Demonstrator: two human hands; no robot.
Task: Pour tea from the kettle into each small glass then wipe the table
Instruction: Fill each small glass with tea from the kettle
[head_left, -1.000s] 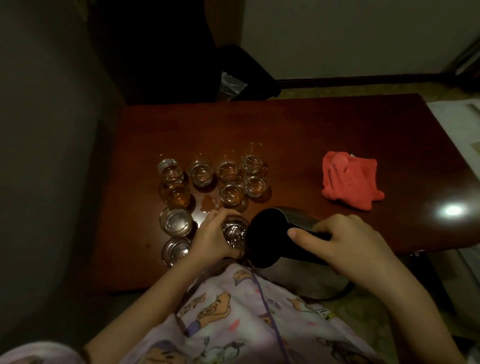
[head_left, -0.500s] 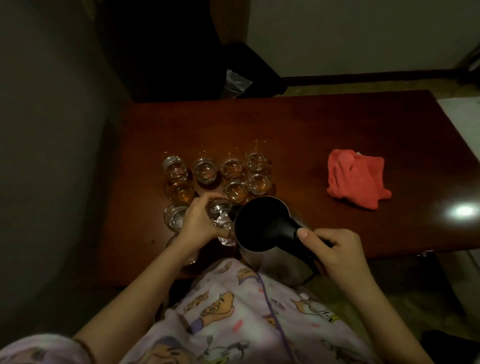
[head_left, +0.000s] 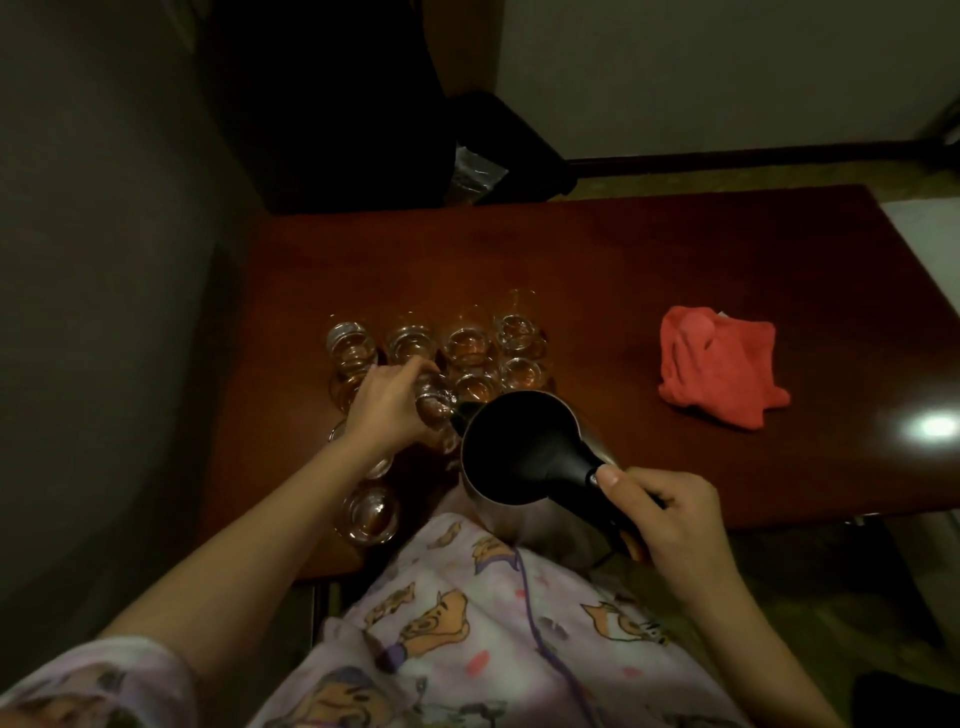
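Note:
My right hand (head_left: 657, 512) grips the black handle of a steel kettle (head_left: 519, 452) with a black lid, tilted left so its spout meets a small glass (head_left: 434, 402). My left hand (head_left: 387, 410) holds that glass, lifted above the brown table (head_left: 597, 270). Several small glasses stand in a cluster at the table's left, among them a back row glass (head_left: 350, 343) and a near one (head_left: 369, 512); some hold amber tea. A red cloth (head_left: 719, 364) lies crumpled on the right.
A dark bag or chair (head_left: 498, 145) stands behind the table's far edge. A grey wall runs along the left. A bright light reflection (head_left: 935, 427) shows on the table's right end. My patterned clothing fills the bottom of the view.
My left hand has lifted the glass and carried it away from the near edge. The kettle has followed, tilting its spout to the glass.

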